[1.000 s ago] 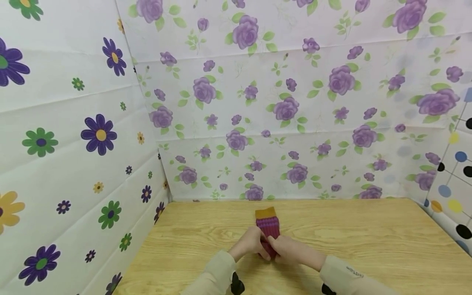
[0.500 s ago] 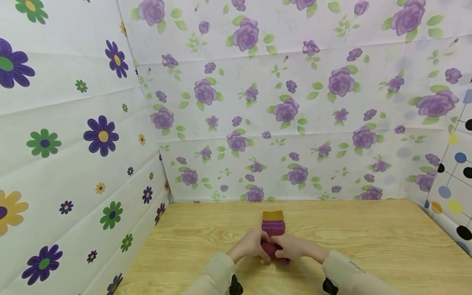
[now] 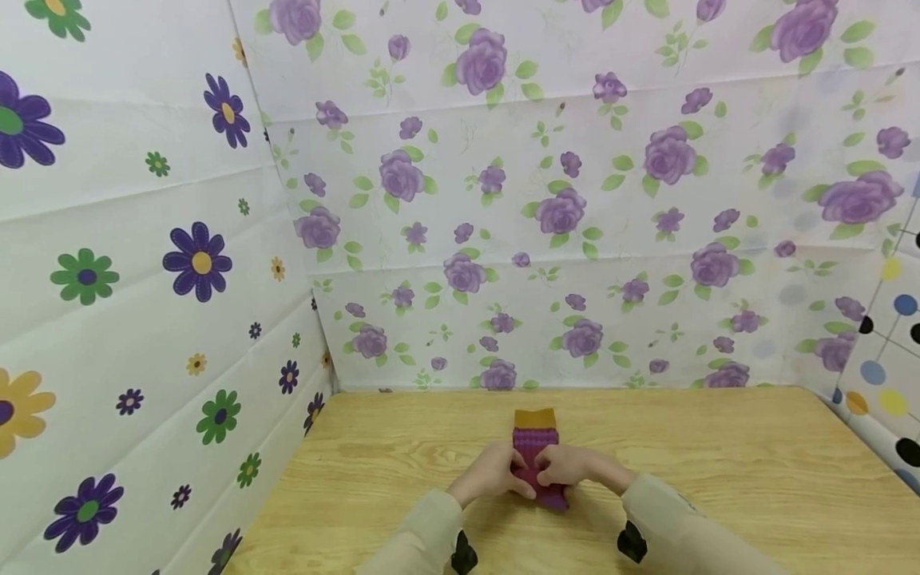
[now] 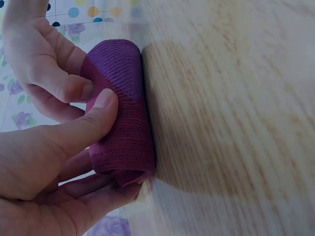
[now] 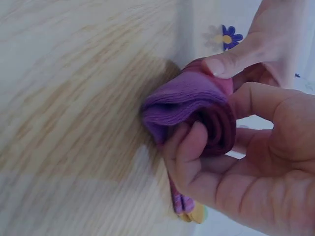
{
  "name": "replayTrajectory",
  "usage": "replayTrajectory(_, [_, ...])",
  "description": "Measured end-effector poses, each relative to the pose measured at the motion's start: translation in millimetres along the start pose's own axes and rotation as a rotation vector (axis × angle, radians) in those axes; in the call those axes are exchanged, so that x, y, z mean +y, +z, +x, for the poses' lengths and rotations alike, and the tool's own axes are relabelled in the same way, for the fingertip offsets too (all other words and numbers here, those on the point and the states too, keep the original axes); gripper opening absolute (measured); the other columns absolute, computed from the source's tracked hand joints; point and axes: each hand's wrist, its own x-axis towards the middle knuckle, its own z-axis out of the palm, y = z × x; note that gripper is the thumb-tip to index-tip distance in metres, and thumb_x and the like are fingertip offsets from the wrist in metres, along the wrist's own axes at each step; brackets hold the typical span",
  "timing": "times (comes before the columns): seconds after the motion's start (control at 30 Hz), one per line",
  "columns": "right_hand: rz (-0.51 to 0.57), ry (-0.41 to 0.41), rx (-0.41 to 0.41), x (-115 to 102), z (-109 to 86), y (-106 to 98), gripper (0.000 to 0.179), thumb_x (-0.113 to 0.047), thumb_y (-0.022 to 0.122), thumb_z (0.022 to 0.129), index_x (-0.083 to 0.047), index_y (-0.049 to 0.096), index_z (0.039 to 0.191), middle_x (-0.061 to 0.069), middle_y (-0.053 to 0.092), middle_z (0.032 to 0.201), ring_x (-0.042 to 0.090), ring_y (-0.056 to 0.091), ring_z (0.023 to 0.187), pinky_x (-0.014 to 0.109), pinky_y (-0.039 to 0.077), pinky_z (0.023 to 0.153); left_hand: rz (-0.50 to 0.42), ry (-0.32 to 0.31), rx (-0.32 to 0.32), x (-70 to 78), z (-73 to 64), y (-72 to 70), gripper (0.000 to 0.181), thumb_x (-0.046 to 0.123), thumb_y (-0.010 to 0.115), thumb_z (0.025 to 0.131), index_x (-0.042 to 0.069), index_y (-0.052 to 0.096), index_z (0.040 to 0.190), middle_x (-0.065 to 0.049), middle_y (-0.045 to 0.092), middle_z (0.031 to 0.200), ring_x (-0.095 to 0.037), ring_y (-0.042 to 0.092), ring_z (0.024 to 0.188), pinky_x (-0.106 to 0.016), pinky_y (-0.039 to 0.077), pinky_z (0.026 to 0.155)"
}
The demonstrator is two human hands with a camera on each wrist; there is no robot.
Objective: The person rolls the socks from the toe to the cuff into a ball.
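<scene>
A maroon-and-purple, ribbed, sock-like knitted piece (image 3: 535, 439) is being supported on the pale wood-grain tabletop (image 3: 402, 447), at the lower centre of the head frame; its flat end, edged by a mustard-yellow fabric band (image 3: 535, 419), is lying uppermost there. The rolled part is being pinched between thumb and fingers of the left hand (image 3: 496, 471), while its other side is being gripped by the curled fingers of the right hand (image 3: 575, 465). At the centre of the right wrist frame, a folded purple knitted flap (image 5: 182, 101) is protruding beside the spiral layers. Unwinding is being judged the main risk, should either grip be relaxed; a lopsided roll is also being considered possible, through the protruding flap or uneven pressure between the hands.
</scene>
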Motion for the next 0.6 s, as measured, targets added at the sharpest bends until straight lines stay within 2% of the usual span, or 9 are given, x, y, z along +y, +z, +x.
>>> replayTrajectory(0.1, [-0.031, 0.047, 0.053, -3.1, -1.8, 1.6, 0.008, -0.009, 0.062, 0.089, -0.006, 0.059, 0.082, 0.0, 0.047, 0.068, 0.012, 0.046, 0.056, 0.025, 0.039, 0.052, -0.015, -0.022, -0.01, 0.6, 1.2, -0.9, 0.028, 0.023, 0.086, 0.07, 0.003, 0.075, 0.087, -0.003, 0.073, 0.085, 0.001, 0.045, 0.066, -0.015, 0.039, 0.06])
replayTrajectory(0.2, [-0.062, 0.048, 0.142, -4.3, -6.2, 5.7, 0.015, -0.011, 0.067, 0.085, -0.005, 0.055, 0.082, 0.002, 0.05, 0.07, 0.014, 0.046, 0.06, 0.026, 0.036, 0.054, -0.034, -0.037, -0.025, 2.5, 1.2, -2.3, 0.025, 0.021, 0.086, 0.071, 0.002, 0.075, 0.083, -0.004, 0.073, 0.079, 0.0, 0.043, 0.063, -0.016, 0.037, 0.058])
replayTrajectory(0.33, [-0.145, -0.069, 0.287, -4.1, -11.4, 12.3, 0.025, -0.008, 0.073, 0.08, -0.003, 0.05, 0.088, 0.002, 0.048, 0.073, 0.015, 0.043, 0.065, 0.026, 0.034, 0.056, -0.079, -0.044, -0.034, 4.3, 1.3, -5.1, 0.02, 0.018, 0.086, 0.072, 0.004, 0.072, 0.074, 0.001, 0.068, 0.066, -0.001, 0.04, 0.057, -0.016, 0.034, 0.054])
replayTrajectory(0.47, [-0.293, -0.222, 0.415, -4.7, -16.8, 17.0, 0.028, -0.004, 0.075, 0.074, -0.006, 0.05, 0.087, 0.0, 0.045, 0.074, 0.013, 0.04, 0.068, 0.024, 0.033, 0.057, -0.087, -0.056, -0.04, 4.2, 2.1, -7.2, 0.024, 0.018, 0.085, 0.073, 0.006, 0.065, 0.066, 0.009, 0.053, 0.053, -0.002, 0.035, 0.05, -0.016, 0.03, 0.048])
replayTrajectory(0.6, [-0.429, -0.3, 0.457, -6.0, -21.5, 20.0, 0.033, -0.008, 0.079, 0.069, -0.007, 0.052, 0.088, 0.001, 0.05, 0.08, 0.014, 0.046, 0.074, 0.027, 0.04, 0.061, -0.077, -0.064, -0.056, 3.7, 2.8, -7.3, 0.031, 0.02, 0.085, 0.074, 0.006, 0.061, 0.061, 0.011, 0.038, 0.047, -0.004, 0.029, 0.048, -0.018, 0.024, 0.047])
